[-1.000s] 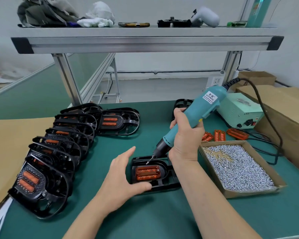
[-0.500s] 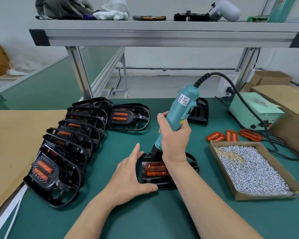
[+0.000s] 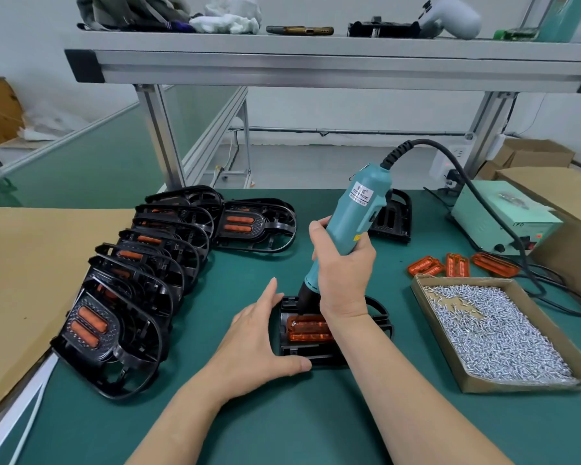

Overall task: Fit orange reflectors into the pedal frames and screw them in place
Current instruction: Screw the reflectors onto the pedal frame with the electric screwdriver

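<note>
Right hand point(image 3: 344, 263) gripped the screwdriver point(image 3: 356, 213), bit on the reflector point(image 3: 311, 328) seated in the pedal frame point(image 3: 322, 355) — left hand point(image 3: 259, 333), fingers straight, braced it. A tilted bit could slip and scar the plastic.

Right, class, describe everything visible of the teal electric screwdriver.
The electric screwdriver has a teal plastic-looking body with a white label, a dark nose and a black cord leaving its top. It stands nearly upright, leaning right, gripped mid-body by the right hand. Its tip meets the left end of the orange reflector in the pedal frame.
</note>
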`<state>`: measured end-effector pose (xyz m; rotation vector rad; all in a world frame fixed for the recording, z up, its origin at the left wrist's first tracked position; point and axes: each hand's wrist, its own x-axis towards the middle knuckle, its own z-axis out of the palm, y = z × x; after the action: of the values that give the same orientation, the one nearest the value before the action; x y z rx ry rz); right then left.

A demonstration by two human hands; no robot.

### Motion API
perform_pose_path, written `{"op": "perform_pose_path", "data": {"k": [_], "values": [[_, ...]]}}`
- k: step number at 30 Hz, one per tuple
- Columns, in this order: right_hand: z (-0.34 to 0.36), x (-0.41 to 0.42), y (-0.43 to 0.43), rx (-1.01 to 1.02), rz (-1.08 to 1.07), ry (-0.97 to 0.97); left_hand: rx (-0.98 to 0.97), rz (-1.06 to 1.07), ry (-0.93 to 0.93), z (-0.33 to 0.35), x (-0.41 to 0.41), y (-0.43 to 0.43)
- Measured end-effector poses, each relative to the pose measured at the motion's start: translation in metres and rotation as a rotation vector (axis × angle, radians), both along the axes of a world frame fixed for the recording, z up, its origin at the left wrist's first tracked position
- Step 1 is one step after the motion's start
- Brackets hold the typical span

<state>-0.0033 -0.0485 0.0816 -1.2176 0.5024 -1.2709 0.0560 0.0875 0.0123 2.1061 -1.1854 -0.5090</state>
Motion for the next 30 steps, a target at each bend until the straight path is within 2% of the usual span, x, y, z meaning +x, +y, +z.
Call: {"op": "perform_pose_path", "data": {"k": [16, 30], "values": [[-0.008, 0.007, 0.005, -0.145, 0.043, 0.044, -0.009, 0.007, -0.009, -0.002, 0.001, -0.001], [-0.015, 0.007, 0.01, -0.185, 0.08, 0.123, -0.024, 0.0, 0.039, 0.002, 0.001, -0.001]]}}
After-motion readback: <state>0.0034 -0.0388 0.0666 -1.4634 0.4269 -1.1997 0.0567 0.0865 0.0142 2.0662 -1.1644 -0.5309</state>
